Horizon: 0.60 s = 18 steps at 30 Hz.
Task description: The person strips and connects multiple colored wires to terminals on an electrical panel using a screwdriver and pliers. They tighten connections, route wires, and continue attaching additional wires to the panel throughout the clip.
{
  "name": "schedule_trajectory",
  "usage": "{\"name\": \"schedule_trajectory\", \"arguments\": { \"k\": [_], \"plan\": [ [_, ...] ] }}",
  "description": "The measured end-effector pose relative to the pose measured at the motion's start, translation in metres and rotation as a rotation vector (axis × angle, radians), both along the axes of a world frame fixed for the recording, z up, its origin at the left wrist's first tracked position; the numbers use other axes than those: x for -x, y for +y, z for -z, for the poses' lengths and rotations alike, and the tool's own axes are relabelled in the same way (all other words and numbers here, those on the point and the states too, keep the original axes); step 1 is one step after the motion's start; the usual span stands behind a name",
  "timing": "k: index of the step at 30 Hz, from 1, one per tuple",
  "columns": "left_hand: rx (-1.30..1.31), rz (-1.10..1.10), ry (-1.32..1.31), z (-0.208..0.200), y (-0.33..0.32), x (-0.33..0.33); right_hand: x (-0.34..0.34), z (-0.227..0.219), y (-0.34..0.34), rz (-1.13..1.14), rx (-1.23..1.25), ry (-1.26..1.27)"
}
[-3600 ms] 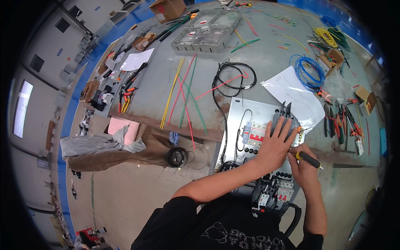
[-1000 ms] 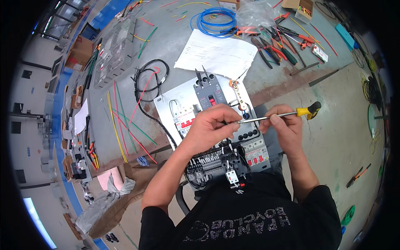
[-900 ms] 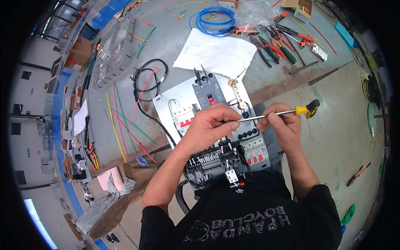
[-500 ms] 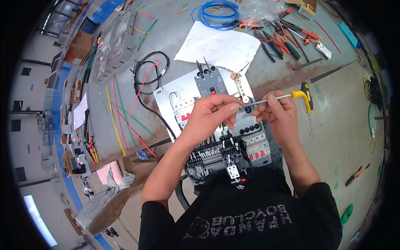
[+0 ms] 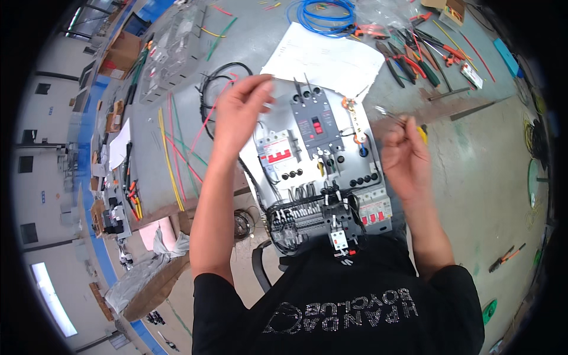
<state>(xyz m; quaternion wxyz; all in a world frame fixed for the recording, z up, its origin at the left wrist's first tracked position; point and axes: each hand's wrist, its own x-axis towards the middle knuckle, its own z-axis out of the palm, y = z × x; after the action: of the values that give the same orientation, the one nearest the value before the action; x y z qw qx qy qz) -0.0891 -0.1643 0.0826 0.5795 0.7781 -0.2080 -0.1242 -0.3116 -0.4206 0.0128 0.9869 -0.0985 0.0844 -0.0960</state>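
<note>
My right hand (image 5: 408, 157) is closed around a screwdriver (image 5: 389, 113) with a yellow handle, beside the right edge of a metal mounting plate (image 5: 368, 171). The shaft points up and left; most of the handle is hidden behind the fingers. My left hand (image 5: 241, 115) is raised over the plate's upper left corner, its fingers curled and blurred, so what they hold is unclear. On the plate sit a large grey circuit breaker (image 5: 316, 121), a smaller breaker with red levers (image 5: 277, 152), a brass terminal bar (image 5: 357, 121) and a wired contactor (image 5: 337, 236) near my body.
A paper sheet (image 5: 322, 59) lies beyond the plate. Pliers and cutters (image 5: 408, 62) are heaped at the far right, near a blue wire coil (image 5: 325, 16). Loose coloured wires (image 5: 168, 154) and a black cable loop (image 5: 207, 83) lie to the left.
My hands have come apart. The left has moved up and left, off the screwdriver's tip; the right has shifted slightly right and down, and the screwdriver is now tilted upward.
</note>
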Motion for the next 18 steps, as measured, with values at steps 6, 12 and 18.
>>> {"name": "schedule_trajectory", "arguments": {
  "k": [6,12,18],
  "plan": [
    [-0.598,-0.426,-0.409,0.078,0.103,-0.132,0.016,0.007,-0.020,0.077,-0.016,0.026],
    [-0.933,-0.458,-0.596,0.126,0.128,-0.153,0.025,0.010,-0.026,0.111,0.035,0.028],
    [-1.055,-0.411,-0.561,0.135,0.127,-0.158,0.031,0.013,-0.032,0.143,0.068,0.050]
  ]
}}
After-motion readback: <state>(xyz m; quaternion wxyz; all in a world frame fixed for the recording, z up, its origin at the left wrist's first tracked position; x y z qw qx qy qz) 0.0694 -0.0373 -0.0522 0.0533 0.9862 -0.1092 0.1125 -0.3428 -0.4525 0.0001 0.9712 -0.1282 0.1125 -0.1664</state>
